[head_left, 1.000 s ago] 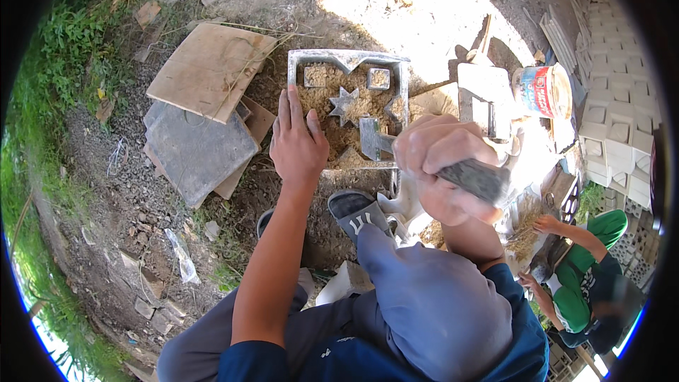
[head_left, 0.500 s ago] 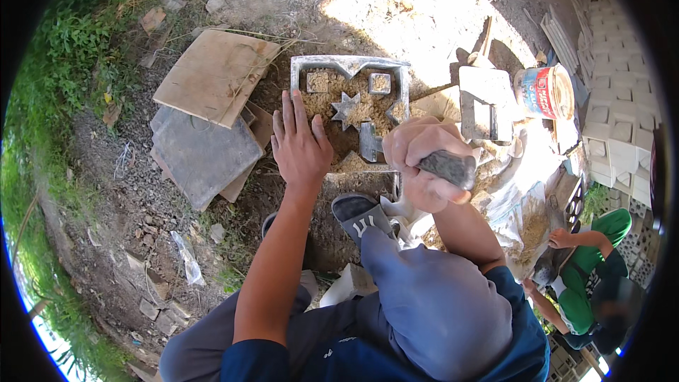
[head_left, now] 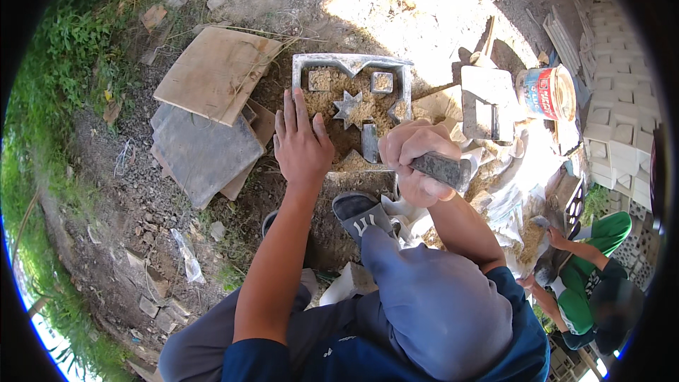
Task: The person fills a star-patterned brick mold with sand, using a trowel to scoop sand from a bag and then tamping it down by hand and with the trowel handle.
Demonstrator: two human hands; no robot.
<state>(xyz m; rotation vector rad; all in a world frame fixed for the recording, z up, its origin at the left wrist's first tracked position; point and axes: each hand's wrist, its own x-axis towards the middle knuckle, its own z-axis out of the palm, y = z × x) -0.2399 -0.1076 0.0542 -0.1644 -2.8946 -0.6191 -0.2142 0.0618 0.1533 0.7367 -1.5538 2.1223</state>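
Note:
A grey metal mould (head_left: pixel 353 59) lies on the ground, with a notched far side and loose tan, sandy mix inside. Within it are a star-shaped piece (head_left: pixel 348 109) and small square pieces (head_left: pixel 382 83). My left hand (head_left: pixel 302 143) rests flat over the mould's left wall, fingers stretched out. Over the near right corner, my right hand (head_left: pixel 419 159) is wrapped round a grey bar (head_left: pixel 442 169), whose thick end sticks out toward me. Beside that fist, a grey rectangular piece (head_left: pixel 369 143) stands in the mix; whether it is the bar's other end I cannot tell.
Flat boards (head_left: pixel 212 74) and grey slabs (head_left: pixel 205 148) are stacked at left. On the right stand a tub (head_left: pixel 544 93), a pale slotted plate (head_left: pixel 488 102) and stacked pale blocks (head_left: pixel 615 127). A co-worker in green (head_left: pixel 590 262) crouches at lower right.
My right hand has shifted slightly left and the bar's angle has changed a little. My left hand stays on the mould. The co-worker's hands have moved slightly.

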